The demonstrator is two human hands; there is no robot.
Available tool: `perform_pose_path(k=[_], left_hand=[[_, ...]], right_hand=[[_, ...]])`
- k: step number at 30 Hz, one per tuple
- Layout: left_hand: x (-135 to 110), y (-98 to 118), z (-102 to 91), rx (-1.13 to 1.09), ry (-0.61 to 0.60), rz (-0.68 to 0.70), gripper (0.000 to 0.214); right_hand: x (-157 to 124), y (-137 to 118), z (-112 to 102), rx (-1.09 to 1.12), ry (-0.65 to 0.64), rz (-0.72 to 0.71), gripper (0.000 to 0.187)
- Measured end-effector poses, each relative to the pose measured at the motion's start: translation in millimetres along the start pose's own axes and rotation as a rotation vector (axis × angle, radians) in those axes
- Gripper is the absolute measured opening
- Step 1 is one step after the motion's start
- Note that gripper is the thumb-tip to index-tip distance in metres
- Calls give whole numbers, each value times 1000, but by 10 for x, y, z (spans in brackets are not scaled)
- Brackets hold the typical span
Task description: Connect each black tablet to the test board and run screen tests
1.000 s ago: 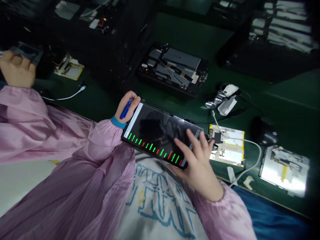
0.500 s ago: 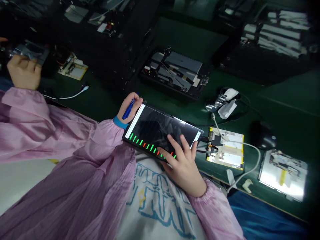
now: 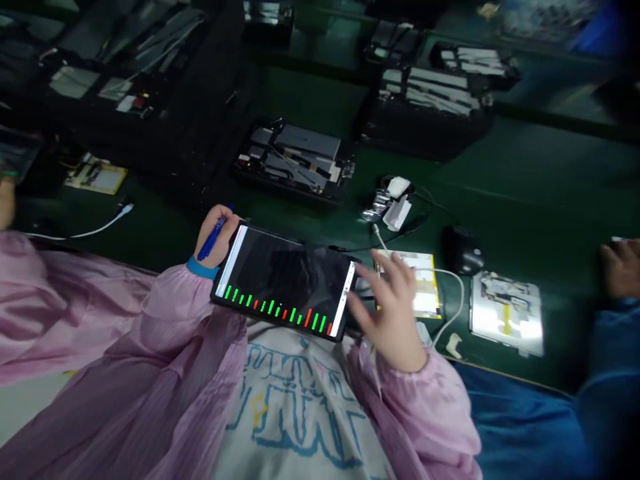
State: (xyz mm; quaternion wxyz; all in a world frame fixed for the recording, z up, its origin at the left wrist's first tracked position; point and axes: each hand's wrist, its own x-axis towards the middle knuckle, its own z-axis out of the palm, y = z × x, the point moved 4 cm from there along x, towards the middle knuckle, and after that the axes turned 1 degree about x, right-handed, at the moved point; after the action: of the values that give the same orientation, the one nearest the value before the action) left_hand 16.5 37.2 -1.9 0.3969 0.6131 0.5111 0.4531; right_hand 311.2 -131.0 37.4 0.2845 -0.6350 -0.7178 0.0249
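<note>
Tablet (image 3: 283,283): held tilted at the near edge of the green bench (image 3: 525,193), over the lap, screen up and lit, with a row of green and red bars along its near long edge.

Left hand (image 3: 216,235): at the far left corner of the tablet, fingers curled shut around a blue pen (image 3: 214,235) and pressed against that corner. Supports the tablet there; pen lies along the palm, tip end toward the wrist cuff.

Right hand (image 3: 393,303): just off the right short edge of the tablet, fingers (image 3: 400,267) spread and loose, gripping nothing. Thumb side nearest the tablet edge; contact with the edge cannot be told because of blur. Fingertips over a yellow-edged board (image 3: 425,293) lying flat on the bench.

White cable (image 3: 453,293): loops past the board on its right side. Black mouse (image 3: 465,250): beyond the board, apart from it. Opened device with silver interior (image 3: 507,320): right of the cable, flat on the bench. Opened dark device (image 3: 295,160): farther back, well apart from the tablet.

Another person's hand (image 3: 620,267) with blue sleeve: at the right border. Another hand (image 3: 6,200): partly visible at the left border.
</note>
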Motion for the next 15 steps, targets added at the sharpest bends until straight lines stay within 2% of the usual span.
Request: perform_pose_path(k=[2, 4, 6, 9, 11, 15], left_hand=[[19, 7, -10, 16, 5, 0, 38], [31, 23, -19, 41, 4, 2, 39], [38, 33, -27, 61, -2, 12, 39], [44, 23, -39, 48, -7, 39, 39], [47, -2, -45, 23, -10, 53, 38], [62, -40, -48, 7, -3, 68, 37]], right_hand=[[69, 390, -80, -13, 89, 147, 23], [175, 688, -45, -26, 75, 229, 21], [330, 864, 63, -66, 7, 269, 22], [582, 965, 186, -81, -88, 317, 16], [681, 978, 159, 50, -101, 365, 11], [565, 869, -22, 617, -173, 470, 17]])
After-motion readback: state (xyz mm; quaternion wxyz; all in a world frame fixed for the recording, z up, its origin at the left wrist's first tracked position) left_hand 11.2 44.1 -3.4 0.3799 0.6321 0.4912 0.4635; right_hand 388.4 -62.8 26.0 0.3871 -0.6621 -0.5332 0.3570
